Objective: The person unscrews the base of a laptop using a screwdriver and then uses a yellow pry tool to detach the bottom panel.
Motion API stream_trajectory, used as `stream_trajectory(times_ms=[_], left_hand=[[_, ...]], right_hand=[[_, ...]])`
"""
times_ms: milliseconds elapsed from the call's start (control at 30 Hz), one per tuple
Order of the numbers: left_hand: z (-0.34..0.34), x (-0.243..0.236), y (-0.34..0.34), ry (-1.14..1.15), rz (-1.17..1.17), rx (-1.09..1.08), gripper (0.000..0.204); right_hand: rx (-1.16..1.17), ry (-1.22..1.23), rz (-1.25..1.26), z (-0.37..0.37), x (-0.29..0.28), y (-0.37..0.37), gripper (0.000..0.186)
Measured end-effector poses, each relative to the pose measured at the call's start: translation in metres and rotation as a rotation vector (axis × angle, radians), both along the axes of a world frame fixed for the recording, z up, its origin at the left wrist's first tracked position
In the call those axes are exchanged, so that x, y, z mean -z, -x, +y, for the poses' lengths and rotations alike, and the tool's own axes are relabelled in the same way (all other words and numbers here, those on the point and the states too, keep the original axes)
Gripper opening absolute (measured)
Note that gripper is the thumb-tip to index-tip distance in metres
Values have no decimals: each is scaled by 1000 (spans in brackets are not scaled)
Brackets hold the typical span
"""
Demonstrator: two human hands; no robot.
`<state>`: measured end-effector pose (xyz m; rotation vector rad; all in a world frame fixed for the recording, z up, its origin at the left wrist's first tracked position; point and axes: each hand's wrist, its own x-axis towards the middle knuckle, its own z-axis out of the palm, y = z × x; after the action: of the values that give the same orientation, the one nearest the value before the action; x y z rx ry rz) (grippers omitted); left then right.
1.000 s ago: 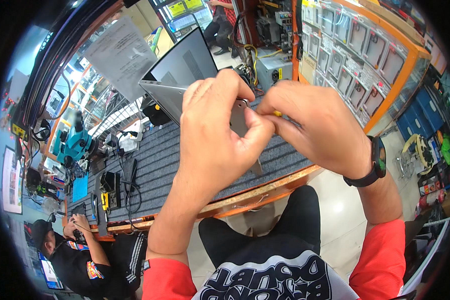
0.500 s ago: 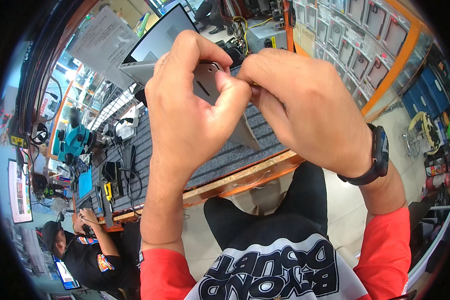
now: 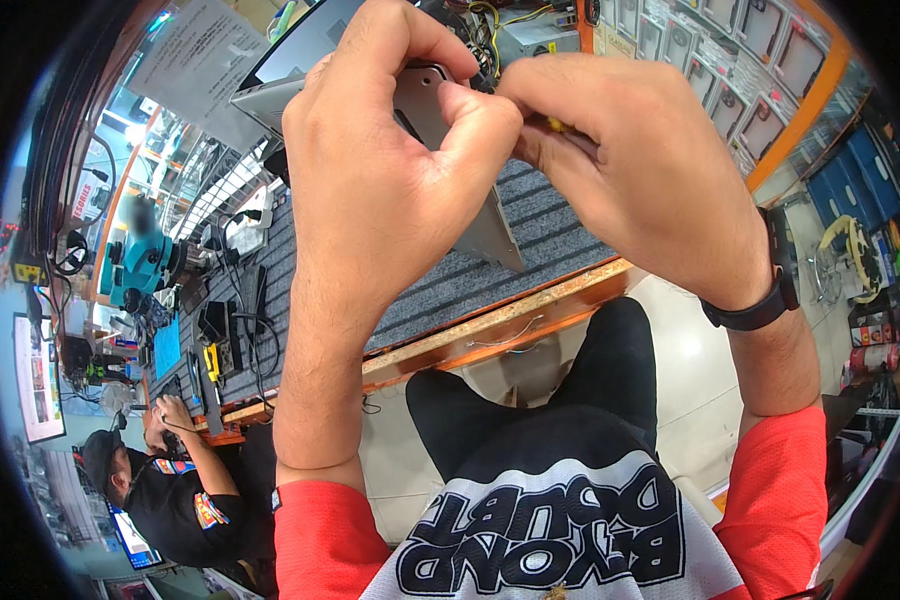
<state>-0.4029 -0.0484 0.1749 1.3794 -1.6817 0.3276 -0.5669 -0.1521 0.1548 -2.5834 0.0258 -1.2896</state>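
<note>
A grey laptop (image 3: 492,243) is tilted up above the mat, its flat underside showing between my hands. Part of its screen (image 3: 295,48) shows beyond my left wrist and fingers. My left hand (image 3: 390,190) is closed around a corner of the laptop, thumb and forefinger on the edge beside a small hole and a dark slot. Close against that thumb, my right hand (image 3: 645,165) is closed in a pinch. A bit of yellow (image 3: 558,126) shows between its fingers; the rest of that object is hidden, so I cannot tell its kind.
Under the laptop lies a grey ribbed mat (image 3: 420,320) on a wood-edged bench. Cables, a yellow-handled tool (image 3: 213,362) and a teal microscope (image 3: 140,262) stand to the left. A co-worker (image 3: 185,500) sits at lower left. Packaged phone cases (image 3: 760,125) hang at right.
Both hands and the laptop appear higher in the view. My right hand has shifted slightly right and turned, and yellow now shows between its fingers. My left hand keeps its grip.
</note>
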Motion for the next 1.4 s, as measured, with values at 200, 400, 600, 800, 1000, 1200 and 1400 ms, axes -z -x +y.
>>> stream_trajectory(times_ms=[200,400,600,800,1000,1200,1400], left_hand=[[-1,3,-1,14,61,18,8],[-1,2,-4,30,-5,29,9],[0,4,-5,16,44,19,9],[-4,1,12,32,113,-55,11],[-6,-1,20,124,51,-25,7],[-2,-3,11,33,184,18,7],[-5,4,17,149,44,-7,7]], right_hand=[[-4,-113,93,2,28,-4,22],[-21,-210,132,2,49,-2,17],[-4,-246,201,6,72,-2,9],[-12,-278,235,5,99,-1,9],[24,-295,254,6,123,-2,10],[-60,-318,280,-1,124,0,9],[-103,-212,419,-12,139,-3,10]])
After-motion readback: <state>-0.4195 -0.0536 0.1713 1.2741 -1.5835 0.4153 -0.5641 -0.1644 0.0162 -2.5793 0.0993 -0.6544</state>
